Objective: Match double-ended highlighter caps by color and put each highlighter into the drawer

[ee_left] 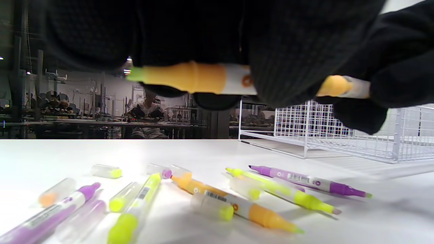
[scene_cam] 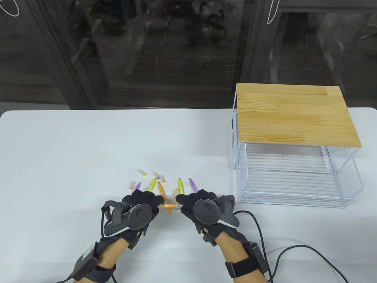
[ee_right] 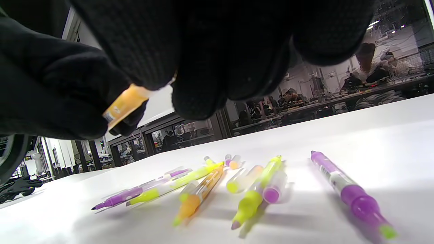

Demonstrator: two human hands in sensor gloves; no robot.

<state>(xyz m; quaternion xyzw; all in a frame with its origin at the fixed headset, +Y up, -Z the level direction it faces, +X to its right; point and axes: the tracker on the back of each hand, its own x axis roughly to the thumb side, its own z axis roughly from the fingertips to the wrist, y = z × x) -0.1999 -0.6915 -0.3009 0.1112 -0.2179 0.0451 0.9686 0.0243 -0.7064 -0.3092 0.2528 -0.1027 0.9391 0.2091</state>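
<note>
Table view: I see both gloved hands low-centre on the white table (scene_cam: 73,153). An orange double-ended highlighter with a white barrel (scene_cam: 167,206) spans the gap between them, held horiz. above the table. L hand (scene_cam: 140,207) grips its left end, R hand (scene_cam: 198,206) its right end. Just beyond the knuckles lie loose uncapped highlighters, yellow (scene_cam: 152,184), orange (scene_cam: 161,189), yellow (scene_cam: 180,187), purple (scene_cam: 193,185), plus small clear caps, e.g. a yellow-tipped one (scene_cam: 142,172). The white wire-mesh drawer (scene_cam: 294,179) stands pulled open, under a light wood top (scene_cam: 296,115), well to the right of the R hand.

L wrist view: L-hand fingers (ee_left: 284,54) curl round the held highlighter's barrel; its orange section and greenish tip stick out on the view's left. Pens and caps lie scattered on the table below.

R wrist view: R-hand fingers (ee_right: 142,44) pinch an orange, cap-like piece (ee_right: 123,105); can't tell if it's seated on the pen.
</note>
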